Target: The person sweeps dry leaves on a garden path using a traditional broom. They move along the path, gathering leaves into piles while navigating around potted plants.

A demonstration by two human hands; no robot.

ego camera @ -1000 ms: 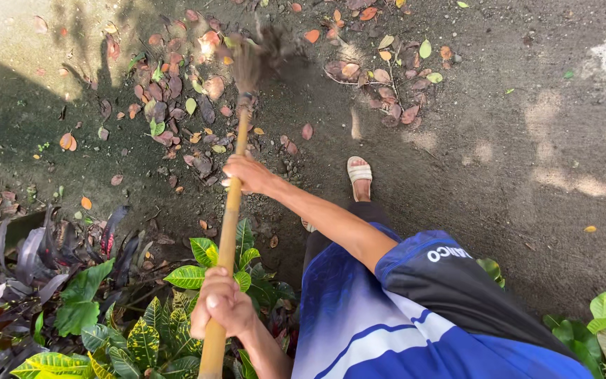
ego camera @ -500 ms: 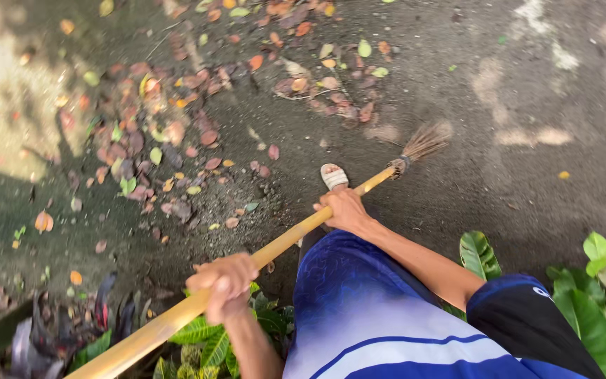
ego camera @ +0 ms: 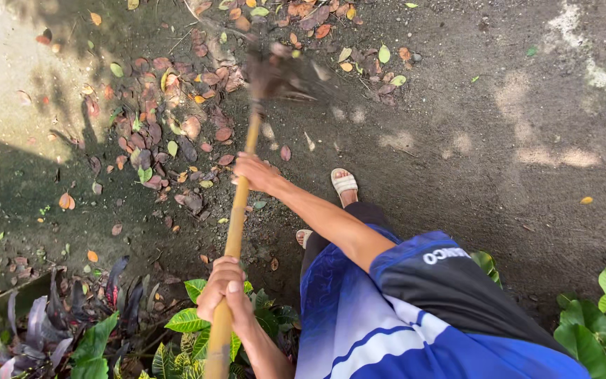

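Now the dark paved ground [ego camera: 457, 161] is lying ahead of both hands, the broom [ego camera: 236, 217] is swinging back leftward from its earlier right-side reach, its blurred head meeting the fallen leaves [ego camera: 177, 133], with the right hand [ego camera: 257, 172] and left hand [ego camera: 222, 288] clenched around the wooden handle.

dark, damp ground [ego camera: 471, 140] in dappled sunlight, fallen leaves [ego camera: 177, 133] scattered, green plants [ego camera: 92, 337] bordering.

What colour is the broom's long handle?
The broom handle is yellowish tan, like bamboo; the head view shows it clearly.
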